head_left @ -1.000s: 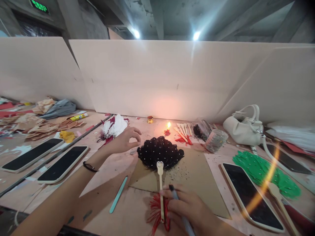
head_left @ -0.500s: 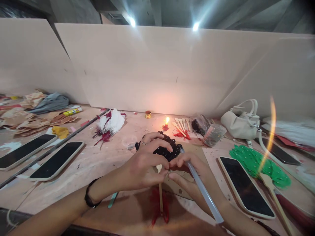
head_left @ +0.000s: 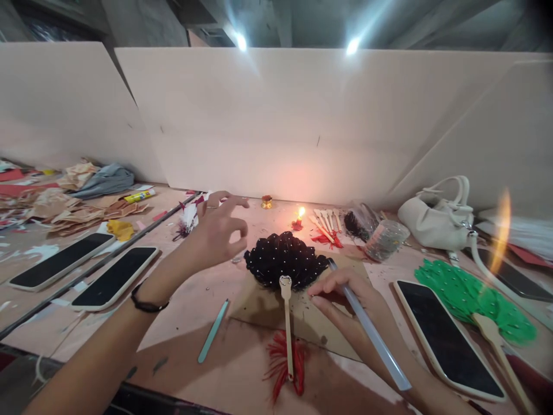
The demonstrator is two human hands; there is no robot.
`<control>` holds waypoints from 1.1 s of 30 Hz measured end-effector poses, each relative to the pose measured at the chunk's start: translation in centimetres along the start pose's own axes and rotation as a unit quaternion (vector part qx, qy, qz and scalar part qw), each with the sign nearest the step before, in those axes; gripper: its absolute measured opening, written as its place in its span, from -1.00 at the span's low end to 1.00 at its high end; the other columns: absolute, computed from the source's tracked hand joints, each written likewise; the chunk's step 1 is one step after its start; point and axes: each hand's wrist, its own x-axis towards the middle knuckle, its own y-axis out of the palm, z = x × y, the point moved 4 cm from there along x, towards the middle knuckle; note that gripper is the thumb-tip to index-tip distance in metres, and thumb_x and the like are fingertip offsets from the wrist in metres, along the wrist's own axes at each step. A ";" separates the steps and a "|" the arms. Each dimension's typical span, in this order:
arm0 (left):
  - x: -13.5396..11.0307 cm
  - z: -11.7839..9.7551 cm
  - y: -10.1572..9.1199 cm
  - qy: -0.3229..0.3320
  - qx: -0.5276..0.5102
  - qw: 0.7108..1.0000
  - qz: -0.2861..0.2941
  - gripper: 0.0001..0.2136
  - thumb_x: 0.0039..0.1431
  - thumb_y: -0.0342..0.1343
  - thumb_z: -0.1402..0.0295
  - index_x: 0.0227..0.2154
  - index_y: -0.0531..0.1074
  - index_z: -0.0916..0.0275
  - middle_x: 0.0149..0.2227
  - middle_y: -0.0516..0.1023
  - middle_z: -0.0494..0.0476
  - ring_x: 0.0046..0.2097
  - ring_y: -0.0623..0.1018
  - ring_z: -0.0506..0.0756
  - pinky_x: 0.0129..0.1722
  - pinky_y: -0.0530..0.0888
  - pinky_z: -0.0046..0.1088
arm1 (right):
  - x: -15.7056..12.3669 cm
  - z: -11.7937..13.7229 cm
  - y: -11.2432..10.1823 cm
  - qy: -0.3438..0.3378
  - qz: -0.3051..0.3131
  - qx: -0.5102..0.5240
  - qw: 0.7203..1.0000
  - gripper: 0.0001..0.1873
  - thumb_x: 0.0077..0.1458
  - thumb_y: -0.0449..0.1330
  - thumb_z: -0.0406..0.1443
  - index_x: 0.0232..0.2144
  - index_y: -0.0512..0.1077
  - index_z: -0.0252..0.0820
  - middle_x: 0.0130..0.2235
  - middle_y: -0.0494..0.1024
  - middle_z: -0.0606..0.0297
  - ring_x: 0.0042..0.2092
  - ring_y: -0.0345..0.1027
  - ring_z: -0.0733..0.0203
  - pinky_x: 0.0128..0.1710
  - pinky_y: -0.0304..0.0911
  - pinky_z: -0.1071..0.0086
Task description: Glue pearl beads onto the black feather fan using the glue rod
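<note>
A black feather fan (head_left: 285, 262) studded with small pearls lies on a brown cardboard sheet (head_left: 302, 314); its wooden handle (head_left: 287, 328) ends in a red tassel (head_left: 283, 369). My right hand (head_left: 345, 305) rests on the cardboard just right of the fan and grips a clear glue stick (head_left: 371, 331) like a pen. My left hand (head_left: 216, 230) hovers above the table left of the fan, fingers curled toward a pinch; what it holds, if anything, I cannot make out.
A lit red candle (head_left: 299, 219) burns behind the fan. Phones (head_left: 114, 276) (head_left: 447, 337) lie left and right. A green fan (head_left: 473, 300), a white handbag (head_left: 436, 216), a jar of beads (head_left: 384, 239), wooden sticks (head_left: 326, 222) and a teal stick (head_left: 212, 331) surround the work.
My left hand has lifted off the black fan and moved left and away. The right hand has drawn back slightly to the fan's right side, still gripping the glue stick.
</note>
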 end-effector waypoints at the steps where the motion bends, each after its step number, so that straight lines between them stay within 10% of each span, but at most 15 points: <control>1: 0.0 1.5 0.5 -0.021 0.016 0.999 0.018 -0.79 0.23 0.21 0.46 -0.53 0.59 0.21 0.23 0.51 0.27 0.31 0.31 0.51 0.21 0.25 0.26 | 0.0 0.0 0.0 -0.004 -0.002 0.001 1.000 -0.82 0.34 0.35 -0.32 -0.25 0.41 0.01 -0.21 0.69 0.35 -0.17 0.65 0.23 -0.14 0.55 0.44; 7: -0.8 6.7 4.6 -0.068 0.032 0.989 0.124 -0.77 0.11 0.28 0.42 -0.64 0.61 0.21 0.22 0.56 0.27 0.28 0.31 0.55 0.21 0.23 0.26 | -0.2 -1.0 0.4 0.003 -0.011 0.013 1.000 -0.86 0.38 0.34 -0.25 -0.25 0.44 -0.01 -0.19 0.69 0.27 -0.16 0.68 0.15 -0.13 0.60 0.36; 15: -1.0 7.3 4.9 -0.047 -0.005 0.993 0.104 -0.91 0.16 0.30 0.42 -0.45 0.65 0.17 0.13 0.62 0.23 0.24 0.39 0.46 0.18 0.26 0.15 | 0.3 -0.4 0.0 -0.002 0.007 -0.009 1.000 -0.88 0.33 0.40 -0.24 -0.27 0.52 -0.03 -0.27 0.66 0.33 -0.26 0.63 0.21 -0.24 0.55 0.43; 20: -0.2 2.7 4.5 -0.010 -0.109 0.992 0.059 -0.79 0.43 0.13 0.30 -0.27 0.66 0.17 -0.11 0.71 0.21 0.02 0.57 0.29 0.11 0.39 -0.02 | 0.3 0.2 -0.3 -0.032 -0.009 -0.049 0.998 -0.88 0.27 0.42 -0.29 -0.25 0.54 -0.01 -0.27 0.66 0.36 -0.25 0.62 0.20 -0.23 0.54 0.41; 27: -1.3 -8.0 4.6 0.027 -0.462 0.883 0.074 -0.86 0.39 0.31 0.27 -0.25 0.72 0.19 -0.25 0.72 0.16 -0.22 0.64 0.09 -0.18 0.51 -0.40 | -0.6 0.8 -0.3 -0.089 -0.004 -0.145 0.985 -0.93 0.35 0.36 -0.29 -0.18 0.53 0.03 -0.24 0.70 0.35 -0.24 0.65 0.15 -0.26 0.55 0.39; 33: -2.8 -10.1 6.0 -0.075 -0.562 0.813 0.134 -0.75 0.29 0.40 0.10 -0.34 0.73 0.18 -0.32 0.65 0.12 -0.30 0.54 0.06 -0.32 0.39 -0.45 | -1.2 1.1 0.0 -0.136 0.008 -0.176 0.975 -0.90 0.41 0.29 -0.30 -0.09 0.48 0.06 -0.20 0.72 0.34 -0.23 0.69 0.14 -0.26 0.57 0.39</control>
